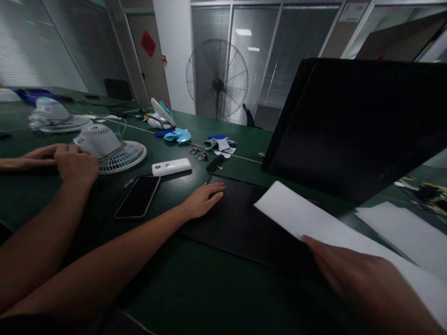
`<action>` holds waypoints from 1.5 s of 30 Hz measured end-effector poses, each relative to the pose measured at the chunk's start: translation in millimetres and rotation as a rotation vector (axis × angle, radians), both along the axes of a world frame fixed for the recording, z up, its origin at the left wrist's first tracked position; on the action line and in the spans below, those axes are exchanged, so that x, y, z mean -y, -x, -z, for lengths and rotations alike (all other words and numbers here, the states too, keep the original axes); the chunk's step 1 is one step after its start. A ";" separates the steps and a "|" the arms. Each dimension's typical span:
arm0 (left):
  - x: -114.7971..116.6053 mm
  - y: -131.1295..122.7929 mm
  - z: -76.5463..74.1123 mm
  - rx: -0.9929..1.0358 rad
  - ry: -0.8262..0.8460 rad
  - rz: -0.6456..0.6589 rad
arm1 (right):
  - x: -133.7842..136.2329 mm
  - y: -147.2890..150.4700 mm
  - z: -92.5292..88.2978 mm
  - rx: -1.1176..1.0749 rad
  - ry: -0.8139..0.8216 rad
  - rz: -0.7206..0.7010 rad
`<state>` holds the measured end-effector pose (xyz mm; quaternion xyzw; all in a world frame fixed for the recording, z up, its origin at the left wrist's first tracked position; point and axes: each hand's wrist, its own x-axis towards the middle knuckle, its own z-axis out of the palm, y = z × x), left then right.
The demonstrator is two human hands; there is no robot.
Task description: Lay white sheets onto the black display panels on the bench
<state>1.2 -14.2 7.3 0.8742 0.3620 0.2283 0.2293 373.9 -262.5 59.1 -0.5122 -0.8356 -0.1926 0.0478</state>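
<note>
My left hand [202,201] lies flat on the left part of a black desk pad [240,223], fingers stretched out and holding nothing. At the lower right, my right hand [363,274] grips a white sheet of paper [303,211] by its near edge, thumb on top. The sheet is lifted at a slant over the pad's right side. Below the paper, the other fingers are hidden. A large black screen-like panel [352,130] leans just behind the sheet.
Another person's hands [77,163] rest by a white fan part [118,156] on the left. A smartphone [138,197], a white handheld device [172,166], glasses [198,152] and blue fan blades [178,135] lie on the green table [167,288]. More paper [405,228] is at right.
</note>
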 end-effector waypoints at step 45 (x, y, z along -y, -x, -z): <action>-19.0 1.1 17.2 -0.275 -0.092 -0.055 | -11.0 -90.1 -30.4 -0.010 0.028 1.144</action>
